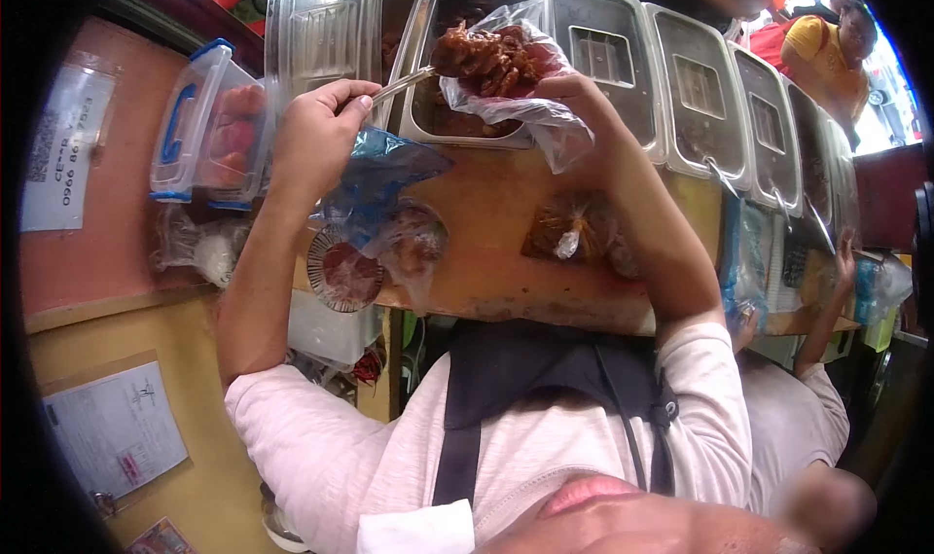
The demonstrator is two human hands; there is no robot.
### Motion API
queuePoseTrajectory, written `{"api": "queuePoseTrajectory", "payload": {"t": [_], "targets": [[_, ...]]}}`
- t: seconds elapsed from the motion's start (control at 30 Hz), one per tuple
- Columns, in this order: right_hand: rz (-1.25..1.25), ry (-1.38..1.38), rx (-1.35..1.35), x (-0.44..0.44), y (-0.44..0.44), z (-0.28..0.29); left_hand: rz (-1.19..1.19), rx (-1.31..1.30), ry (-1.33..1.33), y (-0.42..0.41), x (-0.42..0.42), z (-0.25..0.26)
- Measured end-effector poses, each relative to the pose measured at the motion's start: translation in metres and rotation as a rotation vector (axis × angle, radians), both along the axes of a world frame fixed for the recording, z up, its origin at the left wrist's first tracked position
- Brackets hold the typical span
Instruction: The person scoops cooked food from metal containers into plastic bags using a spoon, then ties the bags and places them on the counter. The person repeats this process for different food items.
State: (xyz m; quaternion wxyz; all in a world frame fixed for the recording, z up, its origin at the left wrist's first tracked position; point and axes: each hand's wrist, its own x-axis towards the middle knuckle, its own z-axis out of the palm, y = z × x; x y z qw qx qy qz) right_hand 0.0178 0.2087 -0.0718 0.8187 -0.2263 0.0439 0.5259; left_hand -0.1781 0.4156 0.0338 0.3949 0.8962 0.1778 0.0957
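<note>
My left hand [321,134] grips the metal handle of a serving utensil [401,87]; its far end is hidden by brown, sauced meat [467,52]. With my right hand [573,102] I hold a clear plastic bag [503,109] open, and more sauced meat lies in its mouth. Both are above a steel food pan [474,132] with dark sauce in it. Below my left hand, a blue plastic bag [387,174] lies on the wooden counter [481,211], near a tied clear bag of food [412,240] and a round, plastic-wrapped container [344,273].
Lidded steel pans [602,65] line up to the right, some with utensil handles sticking out. A clear lid [321,29] stands upright behind a blue-clipped plastic box [208,127]. Another tied bag [573,233] sits near my right forearm. A co-worker [788,415] is at right; people [824,58] stand beyond the pans.
</note>
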Motion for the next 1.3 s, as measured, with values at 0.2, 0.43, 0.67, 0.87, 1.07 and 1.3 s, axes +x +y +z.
{"api": "queuePoseTrajectory", "payload": {"t": [0.2, 0.43, 0.67, 0.87, 1.07, 1.3], "targets": [[0.162, -0.618, -0.004, 0.010, 0.027, -0.036, -0.127, 0.629, -0.301, -0.016, 0.001, 0.012], [0.109, -0.695, 0.034, -0.010, 0.013, -0.018, -0.267, 1.313, -0.482, -0.031, -0.011, 0.041], [0.025, -0.743, 0.018, -0.024, -0.018, 0.002, -0.097, 1.037, -0.435, -0.007, -0.005, 0.035], [-0.101, -0.734, -0.209, -0.031, -0.056, 0.022, -0.136, 1.234, -0.080, -0.014, 0.000, 0.003], [-0.223, -0.254, -0.291, -0.028, -0.083, 0.012, -0.397, 1.270, -0.046, -0.028, 0.023, -0.054], [-0.255, -1.023, -0.230, -0.020, -0.100, -0.021, -0.274, 0.685, 0.254, -0.032, 0.034, -0.055]]}}
